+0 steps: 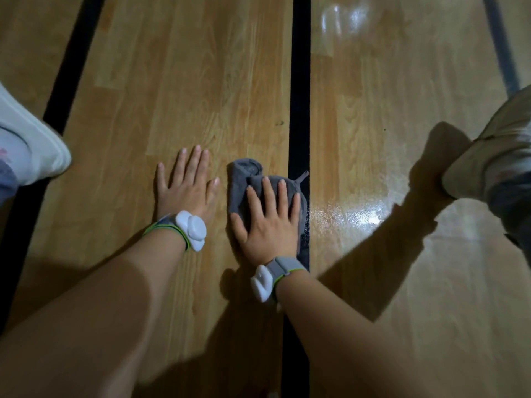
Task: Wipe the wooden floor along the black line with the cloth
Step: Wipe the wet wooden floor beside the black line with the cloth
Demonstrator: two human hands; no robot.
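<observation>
Pressing flat with straight, slightly spread fingers, the right hand [268,225] pins the grey cloth [244,179] at the black line [298,81], while the left hand [186,188] rests open-fingered on the wooden floor [186,81] beside it.

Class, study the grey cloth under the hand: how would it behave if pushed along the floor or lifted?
The cloth is probably floppy: it lies bunched in soft folds under the right hand. It likely slides easily on the glossy floor, though it may crumple further. Lifted, it would probably droop and feel light.
</observation>
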